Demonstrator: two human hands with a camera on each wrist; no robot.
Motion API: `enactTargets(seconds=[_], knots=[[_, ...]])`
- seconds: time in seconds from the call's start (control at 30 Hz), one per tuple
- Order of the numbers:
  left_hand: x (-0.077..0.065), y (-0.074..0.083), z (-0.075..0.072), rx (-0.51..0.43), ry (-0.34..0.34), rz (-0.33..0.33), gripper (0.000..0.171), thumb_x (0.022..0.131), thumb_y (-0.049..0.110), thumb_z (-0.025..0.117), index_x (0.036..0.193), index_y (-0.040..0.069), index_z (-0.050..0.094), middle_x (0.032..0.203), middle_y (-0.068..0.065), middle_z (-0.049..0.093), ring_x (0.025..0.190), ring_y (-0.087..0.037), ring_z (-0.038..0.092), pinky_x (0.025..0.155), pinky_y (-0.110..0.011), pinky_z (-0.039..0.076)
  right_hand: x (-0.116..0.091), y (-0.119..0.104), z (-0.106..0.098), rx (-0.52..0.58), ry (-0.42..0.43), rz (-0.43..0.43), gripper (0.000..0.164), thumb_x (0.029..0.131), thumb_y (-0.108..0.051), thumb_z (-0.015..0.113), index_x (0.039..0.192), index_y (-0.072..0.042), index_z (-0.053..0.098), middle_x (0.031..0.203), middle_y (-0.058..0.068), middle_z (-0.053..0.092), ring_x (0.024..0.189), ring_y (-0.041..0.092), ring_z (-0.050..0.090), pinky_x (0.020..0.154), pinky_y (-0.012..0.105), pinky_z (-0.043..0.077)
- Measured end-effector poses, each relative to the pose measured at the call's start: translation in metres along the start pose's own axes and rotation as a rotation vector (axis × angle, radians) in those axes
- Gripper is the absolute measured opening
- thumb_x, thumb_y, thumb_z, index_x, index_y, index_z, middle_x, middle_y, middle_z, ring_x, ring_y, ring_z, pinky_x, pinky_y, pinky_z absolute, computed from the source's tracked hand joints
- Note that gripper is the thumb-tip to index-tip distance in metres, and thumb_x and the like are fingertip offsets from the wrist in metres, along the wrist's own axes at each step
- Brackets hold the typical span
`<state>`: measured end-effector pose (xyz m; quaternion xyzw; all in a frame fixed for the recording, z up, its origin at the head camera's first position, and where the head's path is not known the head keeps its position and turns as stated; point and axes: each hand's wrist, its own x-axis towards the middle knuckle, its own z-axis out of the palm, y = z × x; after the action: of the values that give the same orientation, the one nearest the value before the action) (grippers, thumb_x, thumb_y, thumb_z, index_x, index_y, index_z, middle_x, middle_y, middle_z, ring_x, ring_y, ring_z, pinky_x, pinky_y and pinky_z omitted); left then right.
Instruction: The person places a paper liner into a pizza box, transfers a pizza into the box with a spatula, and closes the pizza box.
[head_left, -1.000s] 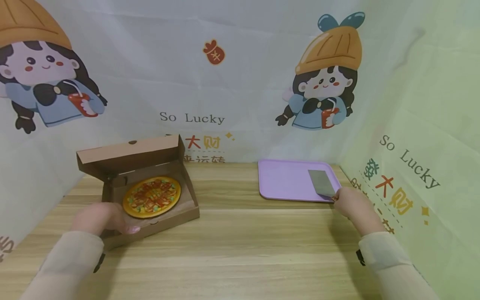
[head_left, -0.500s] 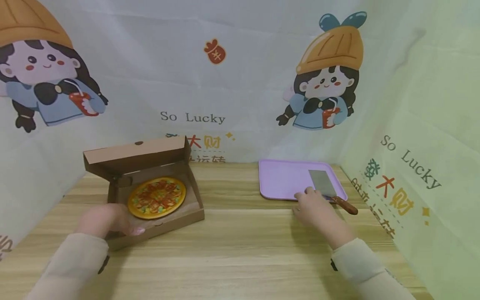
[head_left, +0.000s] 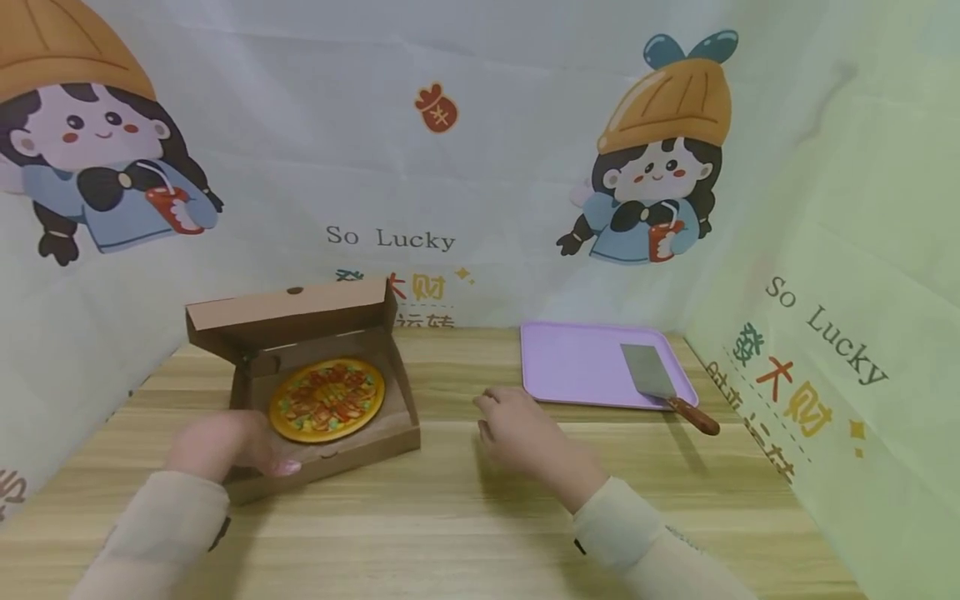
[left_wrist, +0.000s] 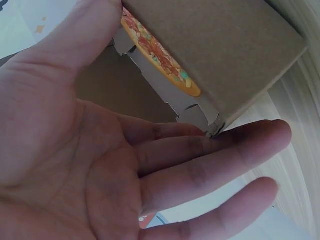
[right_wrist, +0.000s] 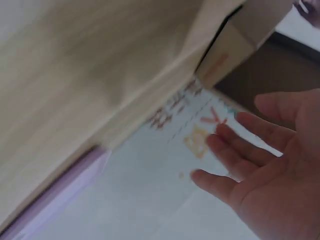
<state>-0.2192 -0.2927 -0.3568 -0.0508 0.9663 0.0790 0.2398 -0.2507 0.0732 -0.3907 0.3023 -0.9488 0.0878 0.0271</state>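
Note:
An open cardboard pizza box stands on the left of the table, its lid raised at the back. Inside lies a round pizza with toppings. My left hand grips the box's front left corner; in the left wrist view the thumb is over the box and the index finger is at the corner, while other fingers extend past it. Between box and tray, my right hand is above the table, holding nothing. A spatula with a wooden handle and flat metal blade rests on the purple tray.
The spatula's handle sticks out over the tray's front right edge. Printed cloth walls enclose the wooden table at the back and both sides. The tray lies against the back wall on the right.
My right hand has let go of the spatula handle and moved left toward the box. The pizza box, with my left hand on it, has shifted slightly right.

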Motion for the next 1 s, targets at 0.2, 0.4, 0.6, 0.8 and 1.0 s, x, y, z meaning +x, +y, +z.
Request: enactTargets(seconds=[0.2, 0.4, 0.6, 0.8, 1.0], knots=[[-0.002, 0.008, 0.002, 0.011, 0.018, -0.004, 0.101, 0.087, 0.062, 0.081, 0.134, -0.022, 0.052, 0.135, -0.043, 0.059, 0.123, -0.057, 0.06, 0.106, -0.068, 0.051, 0.009, -0.03, 0.019, -0.038, -0.106, -0.048, 0.053, 0.111, -0.02, 0.049, 0.162, -0.006, 0.043, 0.17, 0.011, 0.042, 0.159, 0.029, 0.04, 0.129, 0.063, 0.032], [-0.003, 0.014, 0.005, 0.021, 0.023, -0.011, 0.099, 0.086, 0.062, 0.082, 0.134, -0.019, 0.054, 0.135, -0.042, 0.06, 0.123, -0.056, 0.061, 0.106, -0.069, 0.051, 0.01, -0.047, 0.026, -0.141, -0.166, -0.076, 0.059, 0.11, -0.02, 0.048, 0.166, -0.012, 0.036, 0.176, 0.004, 0.033, 0.162, 0.022, 0.034, 0.13, 0.065, 0.028], [-0.005, 0.02, 0.007, 0.029, 0.023, 0.005, 0.097, 0.086, 0.062, 0.083, 0.134, -0.018, 0.055, 0.135, -0.042, 0.06, 0.123, -0.057, 0.061, 0.105, -0.068, 0.052, 0.006, -0.052, 0.028, -0.172, -0.215, -0.08, 0.062, 0.108, -0.021, 0.053, 0.166, -0.012, 0.036, 0.177, 0.002, 0.028, 0.163, 0.017, 0.031, 0.13, 0.065, 0.027], [-0.006, 0.027, 0.008, 0.029, 0.03, -0.001, 0.089, 0.086, 0.06, 0.083, 0.131, -0.013, 0.061, 0.132, -0.038, 0.064, 0.118, -0.053, 0.064, 0.103, -0.068, 0.053, 0.001, -0.055, 0.023, -0.213, -0.257, -0.071, 0.058, 0.11, -0.025, 0.05, 0.164, -0.009, 0.039, 0.176, 0.006, 0.032, 0.162, 0.017, 0.034, 0.131, 0.059, 0.031], [-0.007, 0.033, 0.008, 0.029, 0.028, 0.006, 0.084, 0.086, 0.058, 0.084, 0.13, -0.011, 0.063, 0.131, -0.036, 0.065, 0.118, -0.052, 0.064, 0.105, -0.07, 0.05, -0.003, -0.058, 0.018, -0.293, -0.272, -0.096, 0.057, 0.11, -0.028, 0.047, 0.162, -0.005, 0.042, 0.172, 0.011, 0.038, 0.16, 0.019, 0.038, 0.131, 0.054, 0.033]])
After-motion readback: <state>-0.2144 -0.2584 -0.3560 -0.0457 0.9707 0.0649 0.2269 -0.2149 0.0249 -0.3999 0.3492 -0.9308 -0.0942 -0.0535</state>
